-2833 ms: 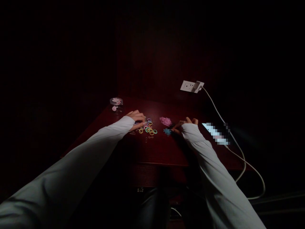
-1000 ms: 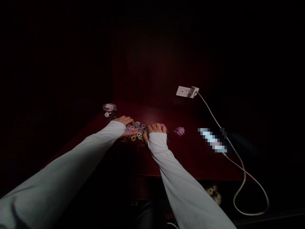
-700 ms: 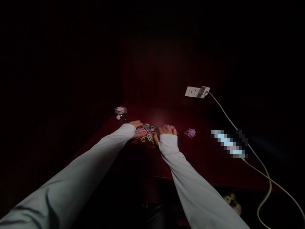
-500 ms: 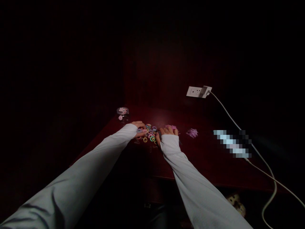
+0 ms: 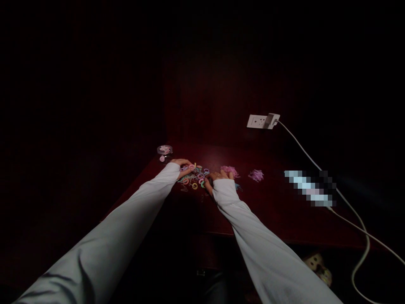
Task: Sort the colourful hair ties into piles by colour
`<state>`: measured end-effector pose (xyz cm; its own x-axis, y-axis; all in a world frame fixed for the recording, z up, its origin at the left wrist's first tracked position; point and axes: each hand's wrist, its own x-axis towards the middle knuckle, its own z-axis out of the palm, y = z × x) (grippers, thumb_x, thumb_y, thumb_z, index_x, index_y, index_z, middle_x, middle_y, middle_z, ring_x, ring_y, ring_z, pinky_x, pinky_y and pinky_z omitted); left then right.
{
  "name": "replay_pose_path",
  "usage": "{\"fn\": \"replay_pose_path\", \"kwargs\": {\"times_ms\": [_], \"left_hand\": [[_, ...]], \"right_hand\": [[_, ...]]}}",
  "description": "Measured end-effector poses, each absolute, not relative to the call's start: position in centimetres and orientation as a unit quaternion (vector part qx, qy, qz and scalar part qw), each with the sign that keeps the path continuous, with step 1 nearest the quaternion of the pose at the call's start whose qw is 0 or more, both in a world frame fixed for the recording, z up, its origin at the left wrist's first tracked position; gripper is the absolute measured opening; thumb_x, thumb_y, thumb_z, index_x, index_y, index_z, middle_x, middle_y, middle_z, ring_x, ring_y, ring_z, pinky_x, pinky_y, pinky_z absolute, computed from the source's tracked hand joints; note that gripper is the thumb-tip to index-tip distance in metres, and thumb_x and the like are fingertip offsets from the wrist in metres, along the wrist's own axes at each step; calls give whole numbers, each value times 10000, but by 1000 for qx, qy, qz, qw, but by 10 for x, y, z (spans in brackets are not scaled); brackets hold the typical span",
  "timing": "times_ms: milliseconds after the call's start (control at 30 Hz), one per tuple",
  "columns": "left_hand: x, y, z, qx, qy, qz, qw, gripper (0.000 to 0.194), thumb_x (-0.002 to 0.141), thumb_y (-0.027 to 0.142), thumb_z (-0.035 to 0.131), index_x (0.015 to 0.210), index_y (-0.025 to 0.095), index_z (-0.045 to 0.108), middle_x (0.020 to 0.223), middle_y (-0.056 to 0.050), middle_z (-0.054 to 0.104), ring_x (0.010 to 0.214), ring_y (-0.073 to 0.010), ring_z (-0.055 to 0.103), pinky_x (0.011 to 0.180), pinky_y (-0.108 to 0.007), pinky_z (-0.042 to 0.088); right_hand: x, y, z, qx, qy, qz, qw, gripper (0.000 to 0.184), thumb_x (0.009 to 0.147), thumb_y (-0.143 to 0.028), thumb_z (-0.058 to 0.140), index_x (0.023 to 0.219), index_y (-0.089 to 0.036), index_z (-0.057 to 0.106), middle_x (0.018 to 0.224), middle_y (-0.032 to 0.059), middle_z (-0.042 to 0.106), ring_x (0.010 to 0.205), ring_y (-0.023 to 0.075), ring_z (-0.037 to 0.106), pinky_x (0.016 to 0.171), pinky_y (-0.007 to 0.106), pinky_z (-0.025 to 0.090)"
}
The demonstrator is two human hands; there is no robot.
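A loose heap of small coloured hair ties (image 5: pixel 201 176), in pink, yellow, green and purple, lies on the dark red table (image 5: pixel 253 211). My left hand (image 5: pixel 181 164) is at the heap's left side, thumb and fingers closed around a few hair ties, a pink and a yellow one showing at the fingertips. On the right edge of the heap rests my right hand (image 5: pixel 219 177), its fingers bent downward and apart; I see nothing held in it. A pile of pink bands (image 5: pixel 230 170) lies just beyond its fingers, and a pile of purple bands (image 5: pixel 256 175) sits farther right.
A clear round jar (image 5: pixel 165 151) with pink pieces stands at the back left. On the wall is a socket (image 5: pixel 257 121) with a charger plugged in; its white cable (image 5: pixel 299 143) runs down the right side. A blurred-out bright device (image 5: pixel 308 188) lies at right.
My left hand has lifted slightly and its fingers now close on some hair ties. My right hand has shifted a little, showing more of the pink pile and some blue bands beside the wrist.
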<state>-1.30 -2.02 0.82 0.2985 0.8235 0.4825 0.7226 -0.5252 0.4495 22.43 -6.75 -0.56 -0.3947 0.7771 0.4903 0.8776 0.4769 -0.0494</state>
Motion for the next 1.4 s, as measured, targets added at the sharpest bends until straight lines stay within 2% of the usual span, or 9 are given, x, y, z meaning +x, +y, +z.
{"fn": "replay_pose_path", "kwargs": {"times_ms": [300, 467, 700, 967, 1200, 1400], "left_hand": [[-17, -21, 9, 808, 489, 324, 55, 338, 907, 501, 626, 939, 197, 773, 901, -54, 754, 823, -194, 666, 762, -291, 487], [-16, -21, 7, 813, 492, 310, 36, 307, 927, 474, 607, 935, 209, 761, 930, -45, 740, 868, -194, 645, 798, -297, 480], [-17, -18, 2, 809, 522, 271, -14, 296, 922, 482, 617, 906, 220, 755, 975, -49, 741, 941, -231, 611, 850, -355, 438], [-12, -25, 7, 815, 527, 237, -31, 311, 937, 488, 603, 1087, 259, 750, 1112, -36, 732, 1027, -248, 569, 877, -375, 377], [-5, -40, 18, 848, 472, 239, -26, 320, 953, 366, 576, 1244, 284, 681, 1232, -28, 699, 1069, -242, 535, 911, -372, 349], [-3, -49, 23, 884, 402, 237, -23, 243, 922, 209, 523, 1080, 243, 704, 1215, -16, 694, 1063, -224, 506, 923, -354, 351]], "right_hand": [[216, -72, -1, -499, -833, -71, 229, 240, 1006, -374, 556, 1048, -243, 752, 1020, 48, 766, 1056, 239, 540, 913, 369, 242], [212, -71, 4, -501, -821, -80, 261, 302, 1048, -391, 481, 1035, -271, 758, 996, 37, 758, 1015, 224, 544, 866, 356, 237], [210, -47, 17, -488, -833, -16, 262, 242, 993, -417, 573, 1037, -310, 786, 915, 37, 716, 1005, 237, 505, 846, 357, 211], [204, -43, 8, -501, -828, 6, 252, 268, 985, -384, 577, 889, -262, 796, 884, 56, 711, 992, 236, 469, 856, 367, 204], [207, -45, 3, -495, -821, 40, 283, 171, 945, -371, 651, 919, -283, 796, 851, 14, 714, 959, 211, 479, 856, 357, 204], [208, -45, 1, -501, -819, 48, 277, 166, 913, -421, 699, 896, -283, 790, 857, 8, 713, 967, 211, 479, 831, 346, 188]]}}
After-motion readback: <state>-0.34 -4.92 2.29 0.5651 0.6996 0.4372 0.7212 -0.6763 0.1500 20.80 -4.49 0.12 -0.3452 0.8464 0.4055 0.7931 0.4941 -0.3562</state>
